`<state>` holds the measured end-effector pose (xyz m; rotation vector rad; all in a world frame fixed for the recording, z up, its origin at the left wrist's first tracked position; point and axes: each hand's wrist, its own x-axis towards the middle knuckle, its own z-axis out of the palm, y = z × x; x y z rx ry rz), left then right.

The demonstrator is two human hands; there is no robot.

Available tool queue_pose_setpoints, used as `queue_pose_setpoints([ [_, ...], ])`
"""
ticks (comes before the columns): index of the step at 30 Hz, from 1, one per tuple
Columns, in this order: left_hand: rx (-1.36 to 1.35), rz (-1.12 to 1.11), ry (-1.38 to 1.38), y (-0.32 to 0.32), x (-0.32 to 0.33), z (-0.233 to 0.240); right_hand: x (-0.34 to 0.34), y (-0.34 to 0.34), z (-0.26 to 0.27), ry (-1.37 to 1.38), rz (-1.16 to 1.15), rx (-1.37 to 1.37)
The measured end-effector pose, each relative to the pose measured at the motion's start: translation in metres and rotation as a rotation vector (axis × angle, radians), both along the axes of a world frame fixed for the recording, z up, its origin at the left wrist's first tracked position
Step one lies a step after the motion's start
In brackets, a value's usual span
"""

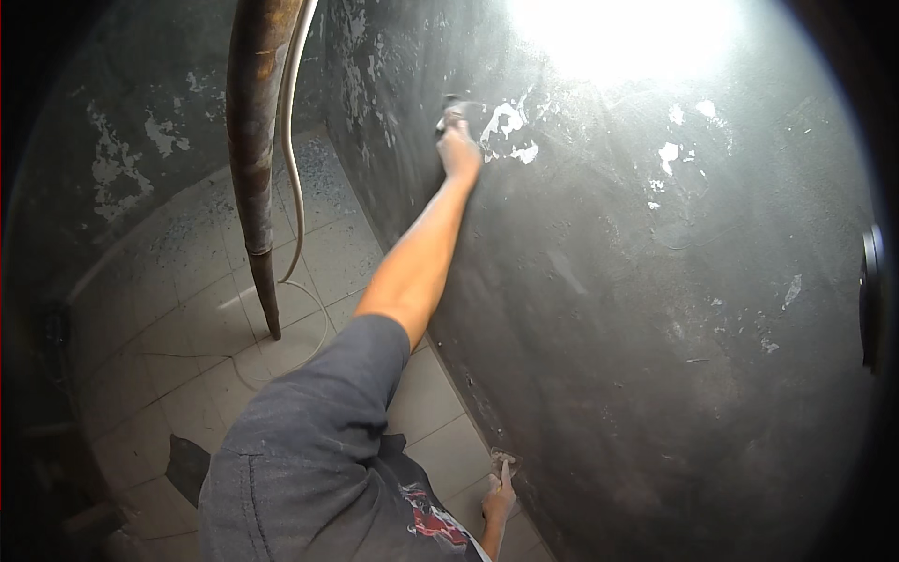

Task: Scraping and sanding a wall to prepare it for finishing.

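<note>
My left hand (pixel 460 156) is stretched up against the dark grey wall (pixel 604 302), gripping a small dark hand tool (pixel 451 112). Motion blur hides the tool's exact kind; it looks like a scraper. Just right of it lie bare white patches (pixel 507 119) where the grey coat is lacking. Low at the bottom, my right hand (pixel 497 500) holds a flat putty knife (pixel 506 460) close to the foot of the wall. Some pale lumpy material sits on its blade, and a finger lies along it.
A rusty pipe (pixel 254 140) rises at the left, with a white cable (pixel 291 175) hanging beside it and looping onto the tiled floor (pixel 204 316). Flakes of debris (pixel 316 168) litter the far corner. A dark round-edged object (pixel 871 298) projects at the right rim.
</note>
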<state>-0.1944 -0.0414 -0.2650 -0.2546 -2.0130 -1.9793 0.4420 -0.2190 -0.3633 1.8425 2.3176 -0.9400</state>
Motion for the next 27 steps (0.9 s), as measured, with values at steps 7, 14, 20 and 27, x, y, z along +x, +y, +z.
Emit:
queue_pose_setpoints([
  [7,0.235,-0.185,0.466,0.028,0.124,0.053,0.011,-0.013,-0.018,-0.076,0.077,-0.018],
  [14,-0.082,-0.235,-0.284,-0.017,0.042,0.007,-0.022,0.002,0.005,-0.129,0.103,-0.045],
  [20,0.15,-0.302,0.251,0.001,0.077,0.029,-0.096,0.037,0.056,0.064,0.225,0.15],
  [27,0.182,-0.312,0.072,-0.021,0.106,0.01,-0.267,0.116,0.226,0.495,0.322,0.675],
])
